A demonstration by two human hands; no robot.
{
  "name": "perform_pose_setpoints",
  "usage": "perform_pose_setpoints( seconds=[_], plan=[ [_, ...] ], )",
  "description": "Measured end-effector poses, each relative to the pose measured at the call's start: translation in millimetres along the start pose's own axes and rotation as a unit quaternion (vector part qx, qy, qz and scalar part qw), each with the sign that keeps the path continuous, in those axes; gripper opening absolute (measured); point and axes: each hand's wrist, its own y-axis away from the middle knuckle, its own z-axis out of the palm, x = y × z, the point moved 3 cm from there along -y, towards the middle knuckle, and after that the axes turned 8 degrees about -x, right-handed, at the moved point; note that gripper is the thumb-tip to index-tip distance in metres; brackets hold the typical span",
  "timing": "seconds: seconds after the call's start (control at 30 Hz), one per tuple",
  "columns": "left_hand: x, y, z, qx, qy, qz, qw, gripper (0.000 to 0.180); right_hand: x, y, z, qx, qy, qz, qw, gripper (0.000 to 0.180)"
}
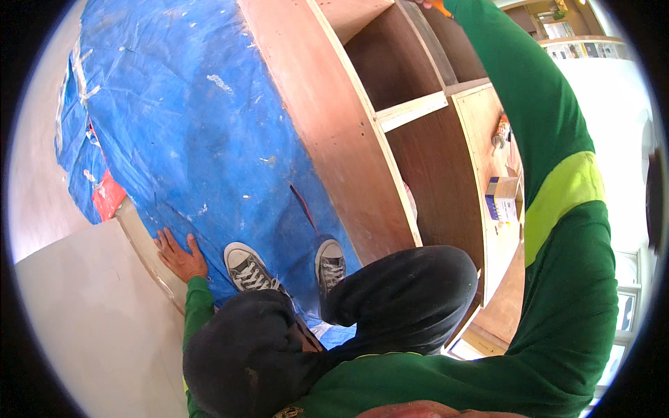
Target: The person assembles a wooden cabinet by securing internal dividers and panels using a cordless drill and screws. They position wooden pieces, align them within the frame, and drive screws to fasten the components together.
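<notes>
My left hand (182,256) lies with its fingers stretched out on the edge of a blue tarp (174,132), beside a beige strip along a pale panel (97,292). Up at the top edge, my right arm in a green sleeve reaches over an open wooden cabinet frame (411,110). Only part of my right hand (425,3) shows there, cut off by the picture's edge. Something orange (442,8) sits at its fingers, too little in view to name; the fingers look closed about it.
My shoes (251,268) stand on the tarp, close to the cabinet's long reddish board (334,132). A small open box (503,198) and a tube or cartridge (500,131) are on the light wooden panel at right. Red material (108,197) shows at the tarp's left.
</notes>
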Motion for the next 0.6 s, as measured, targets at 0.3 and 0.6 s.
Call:
perform_pose_setpoints(
  seconds=[0.3, 0.6],
  plan=[
    [-8, 2, 1, 0.028, -0.025, -0.009, 0.999, 0.075, -136, 99, -156, 0.142, 0.075, -0.115, 0.980, 0.037],
    [-21, 6, 8, 0.096, -0.069, 0.006, 0.993, 0.075, -297, 491, -245, 0.183, 0.167, 0.179, 0.952, 0.030]
  ],
)
